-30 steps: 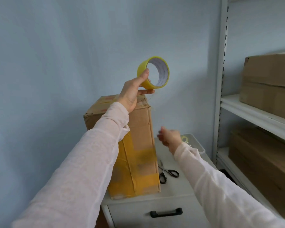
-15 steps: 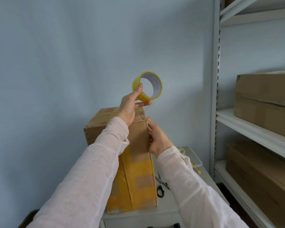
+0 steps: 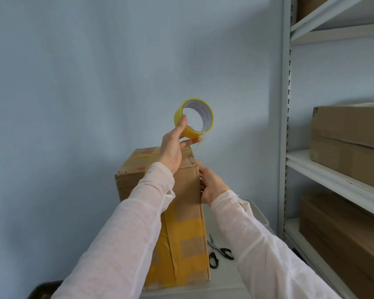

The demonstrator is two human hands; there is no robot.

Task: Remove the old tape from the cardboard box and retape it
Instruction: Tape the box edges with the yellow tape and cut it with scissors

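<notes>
A tall cardboard box [image 3: 186, 203] stands upright on a white cabinet top, its lower front covered with patches of yellow tape. My left hand [image 3: 173, 147] holds a roll of yellow tape [image 3: 194, 118] up above the box's top, thumb on the rim and fingers under it. A thin clear strip hangs from the roll toward the box's upper right corner. My right hand [image 3: 212, 184] presses flat against the box's right edge near the top, fingers around the corner.
Black-handled scissors [image 3: 218, 252] lie on the cabinet top [image 3: 225, 283] right of the box. A clear plastic bin [image 3: 258, 214] sits behind my right arm. A metal shelf rack [image 3: 333, 178] at right carries large cardboard boxes [image 3: 350, 134]. A dark object shows at bottom left.
My right hand rose from above the cabinet top to the box's upper right edge. My left hand lowered the tape roll a little closer to the box top. The view tilted upward.
</notes>
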